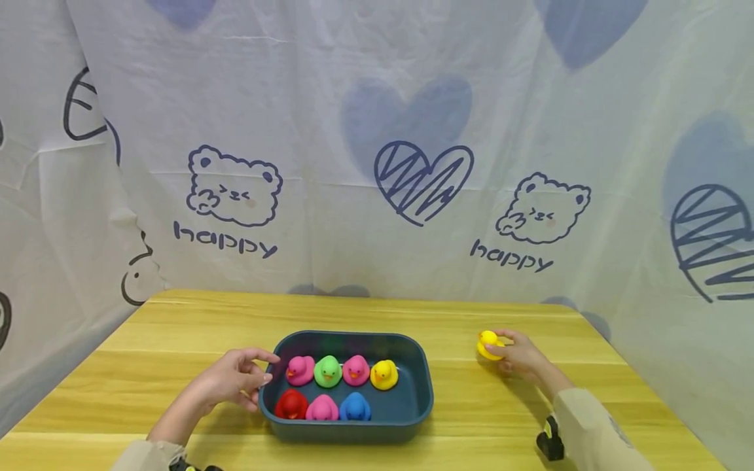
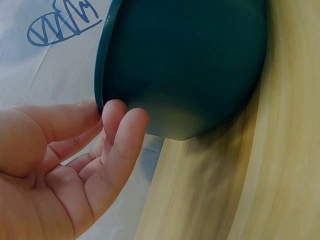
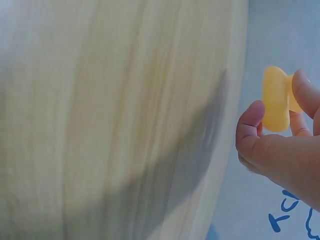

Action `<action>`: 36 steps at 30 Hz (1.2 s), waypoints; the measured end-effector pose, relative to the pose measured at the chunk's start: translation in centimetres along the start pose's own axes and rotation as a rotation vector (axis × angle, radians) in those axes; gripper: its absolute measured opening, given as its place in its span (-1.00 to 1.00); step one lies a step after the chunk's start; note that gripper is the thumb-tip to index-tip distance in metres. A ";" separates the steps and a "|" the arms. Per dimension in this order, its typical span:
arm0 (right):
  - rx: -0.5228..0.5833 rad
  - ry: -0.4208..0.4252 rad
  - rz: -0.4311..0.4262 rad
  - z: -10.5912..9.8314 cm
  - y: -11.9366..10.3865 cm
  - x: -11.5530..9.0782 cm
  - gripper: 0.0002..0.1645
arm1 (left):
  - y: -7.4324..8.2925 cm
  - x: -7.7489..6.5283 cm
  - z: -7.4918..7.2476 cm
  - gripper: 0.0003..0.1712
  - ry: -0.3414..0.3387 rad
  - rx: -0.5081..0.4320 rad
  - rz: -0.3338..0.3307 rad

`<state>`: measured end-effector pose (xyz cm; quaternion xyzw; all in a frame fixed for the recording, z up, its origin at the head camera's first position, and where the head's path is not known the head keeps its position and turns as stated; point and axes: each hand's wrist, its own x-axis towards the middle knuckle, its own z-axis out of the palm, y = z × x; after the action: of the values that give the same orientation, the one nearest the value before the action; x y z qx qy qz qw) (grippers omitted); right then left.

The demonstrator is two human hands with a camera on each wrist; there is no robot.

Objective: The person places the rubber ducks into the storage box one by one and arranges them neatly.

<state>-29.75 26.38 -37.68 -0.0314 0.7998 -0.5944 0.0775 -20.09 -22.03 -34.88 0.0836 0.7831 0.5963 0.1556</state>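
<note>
My left hand (image 1: 232,378) is at the left end of a dark teal plastic box (image 1: 347,432), pinching its rim between thumb and fingers. In the left wrist view the fingertips (image 2: 131,122) lie against the box's outer wall. My right hand (image 1: 524,358) holds a yellow rubber duck (image 1: 490,345) by thumb and fingers, off to the right of the box. The right wrist view shows this duck (image 3: 276,100) raised off the wood, its underside toward the camera. Rubber ducks stand in two rows inside the box, among them a green duck (image 1: 328,373), a red duck (image 1: 291,405) and a blue duck (image 1: 356,407).
Also in the box are pink ducks, one being a pink duck (image 1: 356,371) in the back row, and a yellow duck (image 1: 384,375) at that row's right end. The wooden table (image 1: 471,412) ends at a white printed curtain (image 1: 330,196) behind.
</note>
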 end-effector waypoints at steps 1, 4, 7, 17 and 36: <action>0.004 -0.010 -0.008 0.1 -0.1 -0.1 -0.44 | 0.0 0.0 0.0 -0.56 0.001 0.000 -0.001; 0.023 -0.026 -0.023 0.3 -0.2 -0.5 -0.43 | -0.1 0.0 0.0 -0.56 0.002 -0.001 -0.004; 0.066 -0.054 -0.049 0.7 -0.4 -0.8 -0.43 | -0.2 0.0 0.0 -0.57 0.005 0.001 -0.009; 0.134 -0.067 -0.055 2.5 -1.9 -1.3 -0.39 | -0.2 0.0 0.0 -0.57 0.010 0.005 -0.006; 0.181 -0.182 -0.163 6.1 -5.1 -2.5 -0.38 | -0.1 0.0 0.0 -0.56 0.003 -0.002 -0.003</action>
<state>-26.53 19.52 -34.34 -0.1428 0.7273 -0.6633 0.1036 -20.09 -22.02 -34.95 0.0813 0.7828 0.5971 0.1553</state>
